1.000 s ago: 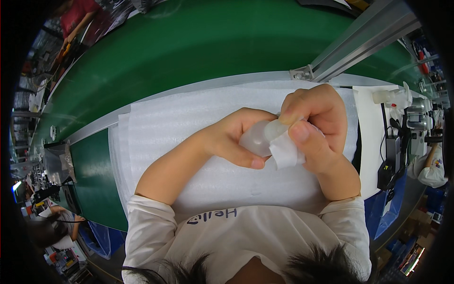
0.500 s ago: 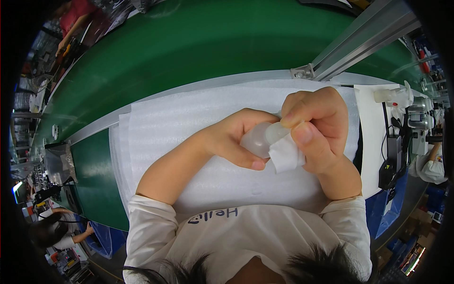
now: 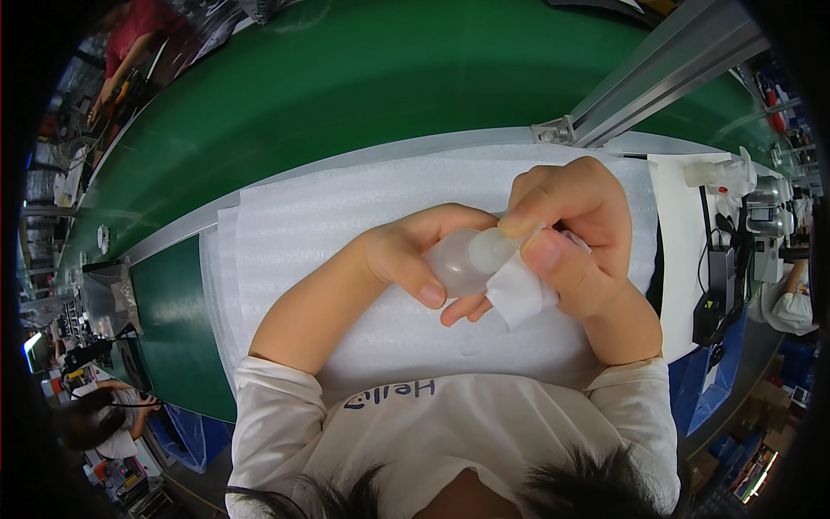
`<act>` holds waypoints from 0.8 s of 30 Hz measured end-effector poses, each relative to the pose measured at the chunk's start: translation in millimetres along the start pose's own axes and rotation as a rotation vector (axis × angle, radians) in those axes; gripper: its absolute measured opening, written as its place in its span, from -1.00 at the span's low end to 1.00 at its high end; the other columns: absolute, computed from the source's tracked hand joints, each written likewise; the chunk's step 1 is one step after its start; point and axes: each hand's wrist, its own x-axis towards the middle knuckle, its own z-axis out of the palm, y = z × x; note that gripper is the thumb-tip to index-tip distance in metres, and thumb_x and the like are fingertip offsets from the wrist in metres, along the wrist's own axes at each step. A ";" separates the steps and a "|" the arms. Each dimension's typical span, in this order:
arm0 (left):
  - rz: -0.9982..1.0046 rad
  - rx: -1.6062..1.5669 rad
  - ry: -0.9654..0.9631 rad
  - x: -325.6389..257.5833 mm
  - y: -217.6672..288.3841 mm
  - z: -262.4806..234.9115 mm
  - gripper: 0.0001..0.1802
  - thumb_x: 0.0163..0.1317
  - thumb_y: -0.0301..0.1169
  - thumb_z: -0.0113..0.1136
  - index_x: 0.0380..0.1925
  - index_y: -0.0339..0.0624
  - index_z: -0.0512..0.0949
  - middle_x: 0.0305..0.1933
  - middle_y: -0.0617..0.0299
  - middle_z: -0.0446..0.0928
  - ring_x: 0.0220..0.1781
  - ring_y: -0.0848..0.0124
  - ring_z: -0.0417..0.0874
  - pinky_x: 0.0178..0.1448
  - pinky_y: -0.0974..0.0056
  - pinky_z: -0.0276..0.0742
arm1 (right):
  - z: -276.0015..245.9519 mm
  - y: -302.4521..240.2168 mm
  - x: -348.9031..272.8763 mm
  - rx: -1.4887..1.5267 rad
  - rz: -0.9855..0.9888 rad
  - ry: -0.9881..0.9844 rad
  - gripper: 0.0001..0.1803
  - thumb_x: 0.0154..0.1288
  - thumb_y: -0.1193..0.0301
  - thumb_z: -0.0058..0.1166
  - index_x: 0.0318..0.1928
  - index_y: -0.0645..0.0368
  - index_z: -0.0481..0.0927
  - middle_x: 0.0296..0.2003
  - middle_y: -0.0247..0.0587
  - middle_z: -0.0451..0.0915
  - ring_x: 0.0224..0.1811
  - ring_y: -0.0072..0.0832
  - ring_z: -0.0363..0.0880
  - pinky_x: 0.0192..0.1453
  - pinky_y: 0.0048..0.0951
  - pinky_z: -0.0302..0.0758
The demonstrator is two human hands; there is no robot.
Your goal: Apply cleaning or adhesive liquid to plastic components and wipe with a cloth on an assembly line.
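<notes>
My left hand (image 3: 406, 253) is wrapped round a small translucent white bottle (image 3: 451, 265), which lies tilted with its top toward the right. The thumb rests on the near side of the bottle and fingertips show beneath it. At the bottle's narrower, paler top (image 3: 489, 253), my right hand (image 3: 577, 229) pinches with thumb and forefinger. A white cloth or wipe (image 3: 521, 299) is held in that same hand and hangs down beside the bottle. The very tip of the bottle is hidden behind my right fingers.
Under my hands lies a white foam sheet (image 3: 346, 208) on the bench. Beyond runs a green conveyor belt (image 3: 372, 95), with a metal post (image 3: 666, 73) at its near edge. Clear jars (image 3: 765, 208) and a black device (image 3: 716, 298) stand right. Co-workers sit or stand at the edges.
The bottle has shifted slightly left and more of its top shows. My left thumb has drawn back left, and fingertips now show under the bottle. My right hand keeps its pinch.
</notes>
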 end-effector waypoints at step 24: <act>-0.037 -0.083 0.044 -3.4 4.0 -2.0 -0.45 -0.31 -0.28 0.26 -0.30 -0.43 0.42 -0.61 0.06 0.45 -0.60 0.32 0.48 -0.31 0.23 0.45 | 4.1 2.8 -2.0 -0.016 -0.019 0.051 -0.90 0.10 0.53 -0.03 -0.32 0.23 0.43 -0.51 -0.36 0.39 -0.58 -0.70 0.17 -0.52 -0.68 0.15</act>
